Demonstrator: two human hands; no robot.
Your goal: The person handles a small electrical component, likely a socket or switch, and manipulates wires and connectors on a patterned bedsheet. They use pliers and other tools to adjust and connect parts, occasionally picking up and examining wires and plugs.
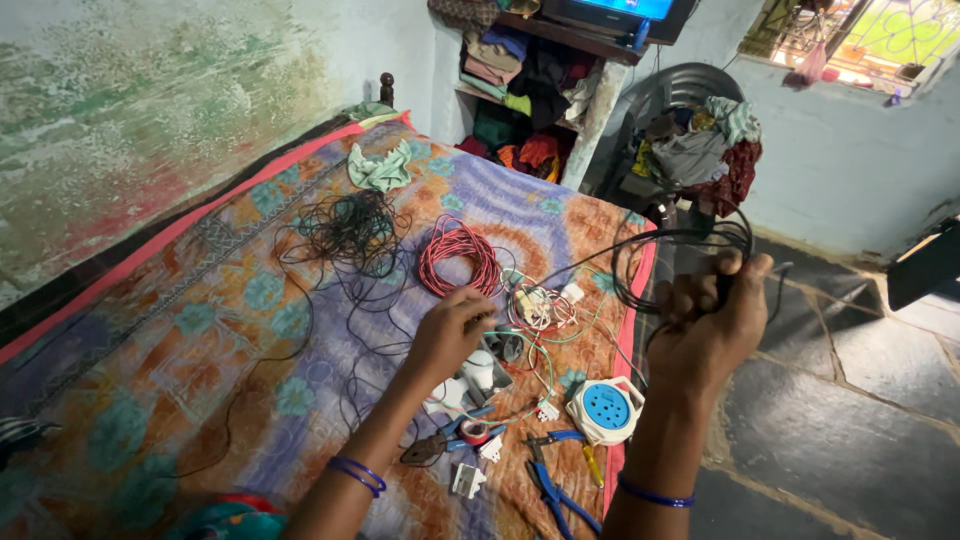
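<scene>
We find the right hand [712, 318] raised past the bed's right edge, over the dark floor [840, 400], its fingers clamped on a looped black cable [680, 240] whose coils rise above the fist and trail back toward the bed [180, 330]. The left hand [450, 335] is lowered over the middle of the patterned bedspread, fingers curled together at the black cable's run near a tangle of thin white and green wires [540, 305]; we cannot tell whether it grips anything firmly. Just beyond the left hand lies a coil of red wire [457, 256], and further toward the head of the bed a loose heap of thin black wire [350, 228]. Near the bed's right edge, close to the right forearm, sits a round white and blue socket box [606, 408]. Beside it, toward the near edge, we note blue-handled pliers [555, 480], a second pair of pliers [430, 448], a roll of red tape [473, 431] and small white plugs [467, 480]. A chair piled with clothes [700, 150] stands past the bed's far right corner.
</scene>
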